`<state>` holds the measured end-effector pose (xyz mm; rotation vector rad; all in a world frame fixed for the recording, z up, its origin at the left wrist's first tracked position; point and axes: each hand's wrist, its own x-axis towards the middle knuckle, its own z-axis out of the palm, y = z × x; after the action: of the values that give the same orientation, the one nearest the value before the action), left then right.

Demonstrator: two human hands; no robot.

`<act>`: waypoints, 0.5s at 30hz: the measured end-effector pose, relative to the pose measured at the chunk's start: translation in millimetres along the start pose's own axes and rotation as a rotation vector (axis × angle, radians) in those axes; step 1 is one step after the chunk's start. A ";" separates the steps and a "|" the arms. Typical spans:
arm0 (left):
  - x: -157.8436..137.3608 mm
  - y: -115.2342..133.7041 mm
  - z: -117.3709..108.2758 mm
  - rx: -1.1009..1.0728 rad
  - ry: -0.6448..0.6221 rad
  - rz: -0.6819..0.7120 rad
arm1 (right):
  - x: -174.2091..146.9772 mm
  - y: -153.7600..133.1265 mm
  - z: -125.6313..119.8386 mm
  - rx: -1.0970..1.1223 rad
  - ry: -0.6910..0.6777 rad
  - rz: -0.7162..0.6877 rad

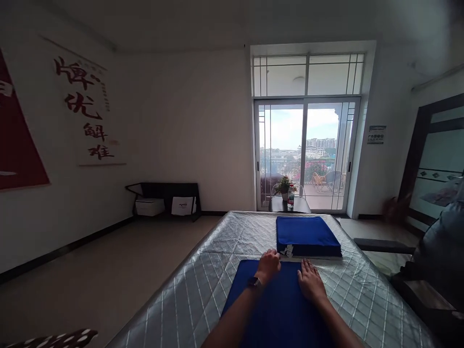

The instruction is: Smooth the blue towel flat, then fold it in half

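A flat blue fabric piece (279, 309) lies on the silver quilted table cover, running toward me under my forearms. My left hand (269, 265), with a dark watch on its wrist, is at the far edge of this piece. Its fingers are curled in, and what they hold, if anything, is hidden. Pressed flat near the far right corner of the same piece is my right hand (312, 281), fingers stretched out. Just beyond both hands sits a neat stack of blue fabric pieces (306, 232); white tags (289, 250) stick out at its near left corner.
The silver table cover (203, 270) spreads to both sides. Past its far end stand a small dark table (279, 207), a potted plant (284, 187) and a bottle (290, 197). A person (440, 241) is at the right by a dark bench (384, 245). Behind is a sliding glass door (281, 145).
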<state>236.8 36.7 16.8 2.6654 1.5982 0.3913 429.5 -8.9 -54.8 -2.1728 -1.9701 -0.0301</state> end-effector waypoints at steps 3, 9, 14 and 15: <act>2.6 61.4 30.8 -0.078 0.037 0.134 | -2.6 2.8 0.6 -0.008 0.001 -0.023; -6.8 59.6 70.9 -0.114 0.045 0.192 | -3.2 3.8 1.1 -0.017 0.010 -0.030; -20.1 -14.5 74.3 -0.014 0.042 0.000 | 0.5 1.0 2.7 -0.003 0.023 0.006; -24.7 -29.9 71.4 0.003 0.043 -0.039 | 0.8 0.9 3.3 -0.001 0.022 0.010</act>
<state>215.3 38.1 -61.5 2.6413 1.6606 0.4483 430.1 -7.6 -58.0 -2.1737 -1.9477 -0.0524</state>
